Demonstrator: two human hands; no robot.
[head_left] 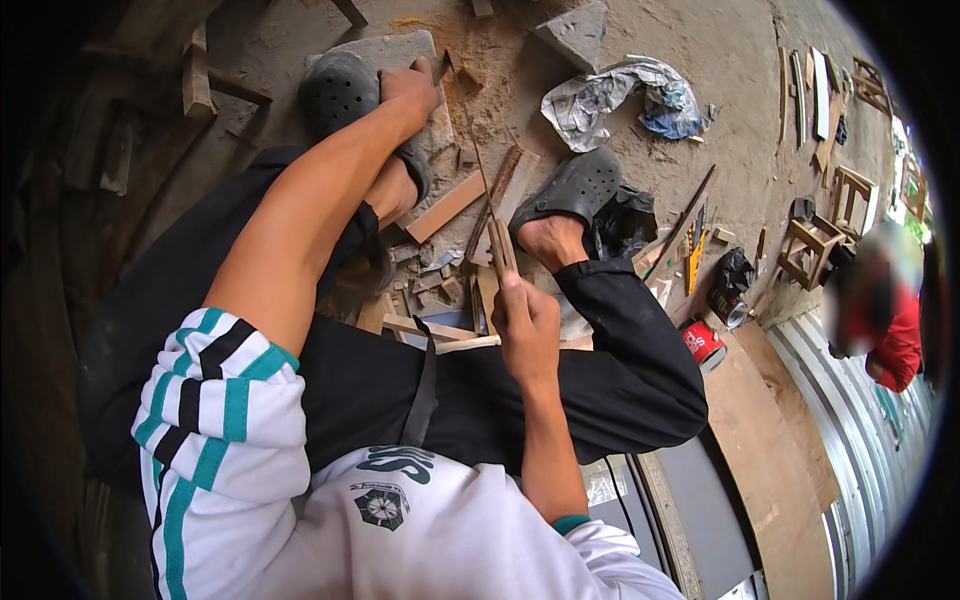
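Note:
My right hand (527,325) is wrapped around the wooden handle of a handsaw (503,245). Its thin blade, seen almost edge-on, points away and slightly left, toward the edge of a grey dusty slab (400,46). At that slab's right side my left hand (410,92) is closed, fingers curled over the edge; the fingertips are partly hidden. My left foot, in a black clog (340,92), rests on the slab beside this hand. The other black clog (572,190) stands on the ground right of the saw. Loose wood offcuts (446,207) lie between my feet.
Crumpled plastic sheeting (625,95) and a grey angular block (575,35) lie ahead. On the right are a black bag (622,222), a yellow tool (695,262), a red can (703,345) and small wooden frames (808,250). A person in red (880,320) is at far right.

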